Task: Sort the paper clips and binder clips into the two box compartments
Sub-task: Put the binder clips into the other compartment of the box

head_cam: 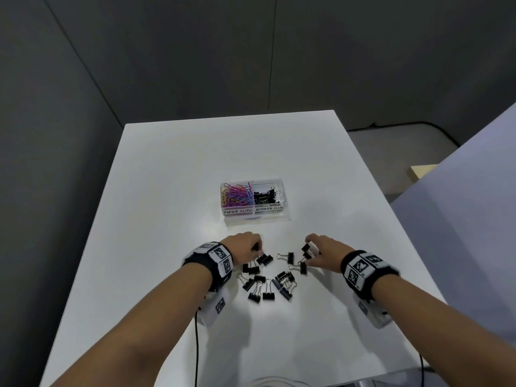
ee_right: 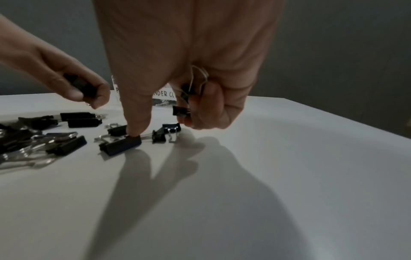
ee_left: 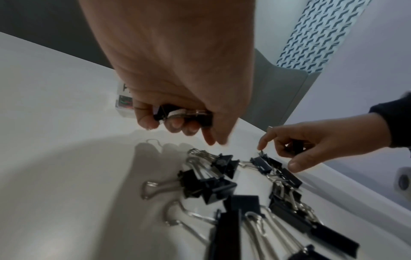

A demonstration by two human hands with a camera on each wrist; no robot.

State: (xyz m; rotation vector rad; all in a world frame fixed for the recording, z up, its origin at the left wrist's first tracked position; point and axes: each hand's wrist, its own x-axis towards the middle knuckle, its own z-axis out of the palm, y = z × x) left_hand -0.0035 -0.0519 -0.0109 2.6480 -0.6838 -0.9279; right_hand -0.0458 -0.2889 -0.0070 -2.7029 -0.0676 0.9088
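A clear two-compartment box (head_cam: 254, 216) stands mid-table; its left half holds colourful paper clips (head_cam: 236, 194), its right half black binder clips (head_cam: 264, 196). Several black binder clips (head_cam: 268, 283) lie loose on the table between my hands. My left hand (head_cam: 245, 247) hovers over the pile's left side, its curled fingers gripping binder clips (ee_left: 184, 115). My right hand (head_cam: 318, 251) is at the pile's right side, curled fingers holding binder clips (ee_right: 182, 110), while its thumb (ee_right: 135, 123) presses on a loose clip (ee_right: 121, 145) on the table.
The white table (head_cam: 167, 169) ends in edges at left, right and far side, with dark grey walls behind. A pale partition (head_cam: 460, 219) rises at the right. Cables (head_cam: 196, 344) hang from both wrist cameras toward the near edge.
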